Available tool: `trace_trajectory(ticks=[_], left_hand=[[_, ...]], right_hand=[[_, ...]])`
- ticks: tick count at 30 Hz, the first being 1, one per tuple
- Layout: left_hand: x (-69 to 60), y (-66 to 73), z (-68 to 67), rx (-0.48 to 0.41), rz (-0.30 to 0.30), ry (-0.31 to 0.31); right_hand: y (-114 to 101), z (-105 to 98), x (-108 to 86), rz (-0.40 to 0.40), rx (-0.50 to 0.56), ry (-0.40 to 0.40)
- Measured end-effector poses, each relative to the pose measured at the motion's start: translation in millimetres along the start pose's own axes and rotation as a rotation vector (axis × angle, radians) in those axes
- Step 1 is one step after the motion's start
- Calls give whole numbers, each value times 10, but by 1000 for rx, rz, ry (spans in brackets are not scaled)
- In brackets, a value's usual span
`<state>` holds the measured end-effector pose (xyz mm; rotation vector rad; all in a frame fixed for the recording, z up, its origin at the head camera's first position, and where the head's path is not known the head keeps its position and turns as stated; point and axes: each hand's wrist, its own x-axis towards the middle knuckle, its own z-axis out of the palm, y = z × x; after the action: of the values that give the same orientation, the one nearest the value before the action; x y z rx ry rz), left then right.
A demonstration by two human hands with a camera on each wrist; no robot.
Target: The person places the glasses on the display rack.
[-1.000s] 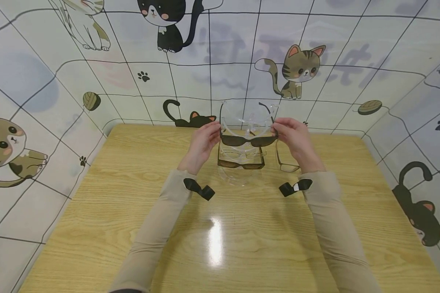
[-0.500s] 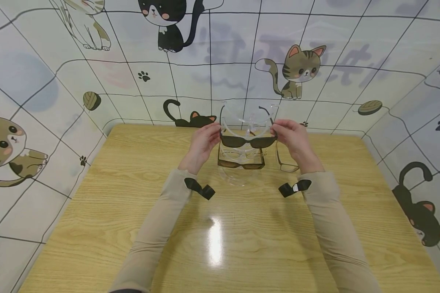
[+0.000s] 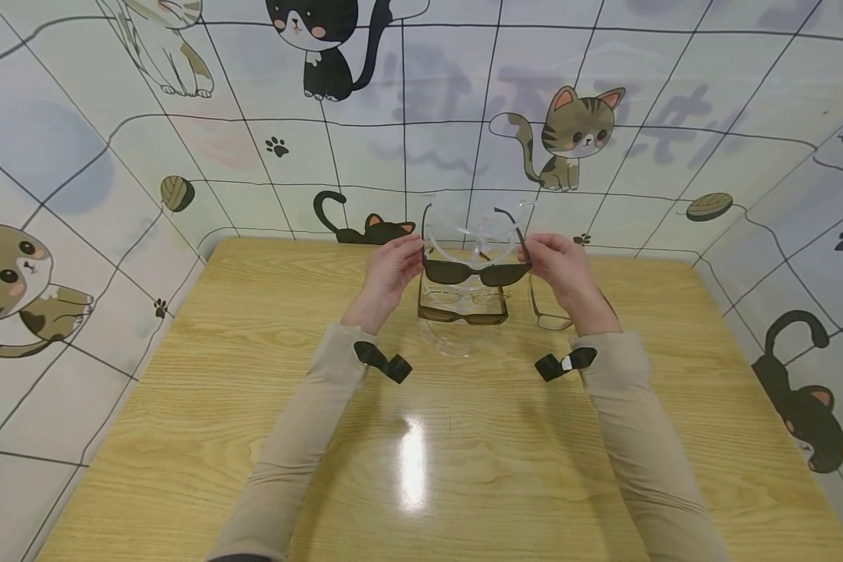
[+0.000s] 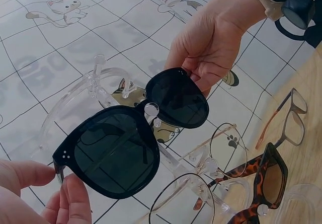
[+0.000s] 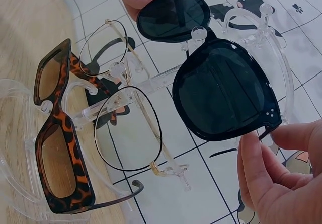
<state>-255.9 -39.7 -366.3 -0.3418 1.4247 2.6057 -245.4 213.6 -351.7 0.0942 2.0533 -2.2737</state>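
Black sunglasses (image 3: 461,272) have dipped slightly at the top of the clear stand (image 5: 166,78), left hand (image 3: 389,275) and right hand (image 3: 565,271) each pinching one side, while thin-rimmed glasses (image 5: 126,128) and tortoiseshell sunglasses (image 5: 56,114) sit lower on it.

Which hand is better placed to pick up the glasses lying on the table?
Likely the right hand: the loose glasses lie near it, across the stand from the left hand. Both pinch the black sunglasses.

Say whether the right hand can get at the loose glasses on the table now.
Probably not without letting go: the right hand pinches the black sunglasses. Freed, it likely could: the loose glasses lie nearby with nothing on them.
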Motion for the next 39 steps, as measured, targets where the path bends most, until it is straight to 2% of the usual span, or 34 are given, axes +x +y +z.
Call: trace_trajectory(ticks=[8,14,19,30,39], left_hand=[[-71,-55,-67,26,31,-19],[-173,-121,-95,44,81,-33],[-275,-176,-125,63,113,-35],[-470,-353,-185,84,106,-86],[-568,-549,-143,133,83,-118]], right_hand=[[6,-43,-57,4,-11,-10],[24,-93,-130,4,-39,10],[54,-154,-208,-2,-32,-13],[179,-337,-377,-25,-40,-32],[269,-440,-520,-40,-86,-34]])
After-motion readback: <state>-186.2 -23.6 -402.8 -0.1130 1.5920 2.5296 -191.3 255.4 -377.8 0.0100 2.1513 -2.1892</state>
